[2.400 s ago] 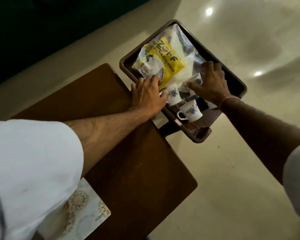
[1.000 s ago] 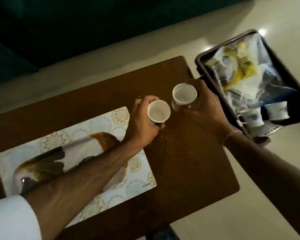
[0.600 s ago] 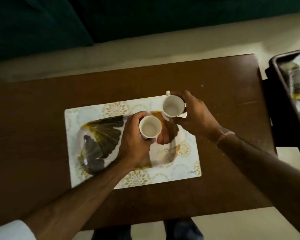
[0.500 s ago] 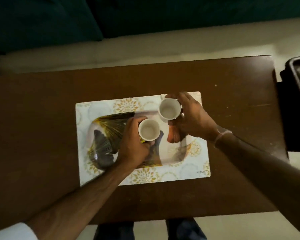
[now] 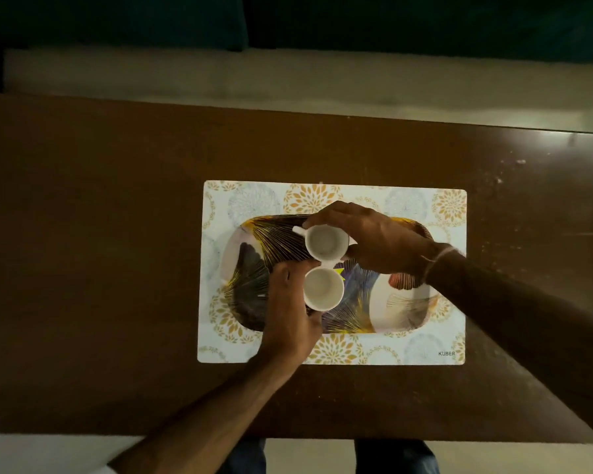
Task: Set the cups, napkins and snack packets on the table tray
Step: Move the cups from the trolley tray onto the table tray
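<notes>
- the left hand [image 5: 288, 313] grips one cup [image 5: 323, 289] over the tray [image 5: 404, 307].
- the right hand [image 5: 374, 242] grips the other cup [image 5: 326, 242].
- the cups touch; a bump could chip or tip them.

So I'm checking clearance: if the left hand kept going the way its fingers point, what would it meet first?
Probably the other cup, held by the right hand. The left hand, holding its own cup, points up the tray; the two rims look almost touching, though height is unclear.
</notes>
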A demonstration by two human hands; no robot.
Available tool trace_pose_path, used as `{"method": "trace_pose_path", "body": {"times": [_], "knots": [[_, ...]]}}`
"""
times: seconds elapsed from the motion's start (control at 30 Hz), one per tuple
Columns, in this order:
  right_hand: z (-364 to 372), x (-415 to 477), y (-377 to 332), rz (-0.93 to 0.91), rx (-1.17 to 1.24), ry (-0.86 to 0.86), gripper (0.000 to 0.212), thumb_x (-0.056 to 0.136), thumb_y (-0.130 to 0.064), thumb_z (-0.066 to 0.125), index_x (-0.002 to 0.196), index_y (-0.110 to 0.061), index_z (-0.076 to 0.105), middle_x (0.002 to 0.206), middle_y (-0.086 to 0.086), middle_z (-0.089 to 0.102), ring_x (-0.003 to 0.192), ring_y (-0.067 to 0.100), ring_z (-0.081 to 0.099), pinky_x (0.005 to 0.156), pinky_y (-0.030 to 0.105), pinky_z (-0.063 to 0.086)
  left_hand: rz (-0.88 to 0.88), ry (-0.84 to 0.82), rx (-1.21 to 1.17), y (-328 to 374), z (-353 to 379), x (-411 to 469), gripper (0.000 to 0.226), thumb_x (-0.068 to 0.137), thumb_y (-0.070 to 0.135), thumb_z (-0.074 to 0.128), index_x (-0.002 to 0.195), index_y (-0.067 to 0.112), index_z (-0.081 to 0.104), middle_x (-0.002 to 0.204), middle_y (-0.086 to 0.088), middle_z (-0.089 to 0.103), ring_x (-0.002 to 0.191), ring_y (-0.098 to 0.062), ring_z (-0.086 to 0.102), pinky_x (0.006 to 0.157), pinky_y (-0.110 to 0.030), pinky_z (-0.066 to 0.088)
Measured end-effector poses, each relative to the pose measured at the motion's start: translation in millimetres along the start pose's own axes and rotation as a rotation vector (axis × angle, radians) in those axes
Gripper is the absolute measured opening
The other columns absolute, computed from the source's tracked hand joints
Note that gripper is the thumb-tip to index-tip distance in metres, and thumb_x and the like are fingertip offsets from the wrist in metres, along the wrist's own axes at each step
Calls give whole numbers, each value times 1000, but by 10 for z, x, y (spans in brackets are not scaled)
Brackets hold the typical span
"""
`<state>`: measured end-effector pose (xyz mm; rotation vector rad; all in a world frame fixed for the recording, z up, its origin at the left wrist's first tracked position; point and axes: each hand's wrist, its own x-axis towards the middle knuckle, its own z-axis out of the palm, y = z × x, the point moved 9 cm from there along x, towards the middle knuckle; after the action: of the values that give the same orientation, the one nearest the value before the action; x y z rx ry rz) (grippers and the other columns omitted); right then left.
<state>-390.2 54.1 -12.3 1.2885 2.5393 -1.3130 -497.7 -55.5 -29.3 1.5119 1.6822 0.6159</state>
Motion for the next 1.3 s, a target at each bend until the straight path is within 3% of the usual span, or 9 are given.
{"method": "trace_pose_path", "body": {"times": [0.17,0.33,0.5,0.57,0.7,0.8,0.93,1.2,1.3], "knots": [[66,33,-65,-43,-58,-74,67,81,-4,76,140,-21,52,142,4,55,127,27,50,101,45,47,-9,55,-43,-93,-17,-109,89,60,4,90,130,27,39,126,10,42,117,-9,50,91,-12,46],[117,16,-98,-63,-70,-86,74,78,2,77,142,-23,50,143,3,54,129,25,49,102,39,45,-18,64,-10,-100,6,-149,97,60,7,92,136,26,34,132,-3,47,122,-14,52,94,-22,52],[146,-87,-38,-16,-33,-93,97,73,5,75,153,-28,31,149,6,46,134,26,46,104,42,46,-37,21,-17,-42,-46,-187,102,60,27,91,140,26,29,136,5,35,127,-21,45,95,-45,53],[75,-174,26,-6,3,-49,101,68,6,73,152,-29,29,148,5,44,132,26,46,99,44,50,50,47,22,68,-172,-202,100,60,39,84,141,16,29,141,-1,33,131,-23,38,100,-51,46],[-170,-449,305,68,12,122,87,76,-5,73,150,-25,32,148,7,44,127,26,51,91,32,47,138,113,66,297,-401,-103,90,66,41,78,140,8,38,147,-10,37,139,-25,34,106,-57,36],[-377,-733,574,148,72,218,77,83,-15,75,148,-26,36,147,7,44,124,25,56,91,42,56,203,141,148,590,-344,71,71,73,38,76,133,8,51,142,-10,47,135,-23,40,106,-52,35],[-725,-1278,994,240,96,369,63,89,-22,71,144,-22,42,142,8,50,118,25,60,87,44,59,321,121,251,1090,111,276,51,77,26,76,123,9,63,132,-8,58,126,-27,50,103,-50,37],[-1341,-2838,2149,507,27,609,53,91,-30,69,138,-18,49,136,7,53,115,21,58,88,31,51,429,-205,294,2134,1800,511,48,80,41,67,125,26,59,130,4,59,124,-17,50,103,-46,36],[-1508,-3501,2567,591,25,676,49,90,-30,68,135,-17,51,132,9,55,112,24,60,92,40,52,438,-334,260,2525,2504,508,47,82,41,69,125,27,59,129,7,59,122,-13,51,104,-48,36]]}}
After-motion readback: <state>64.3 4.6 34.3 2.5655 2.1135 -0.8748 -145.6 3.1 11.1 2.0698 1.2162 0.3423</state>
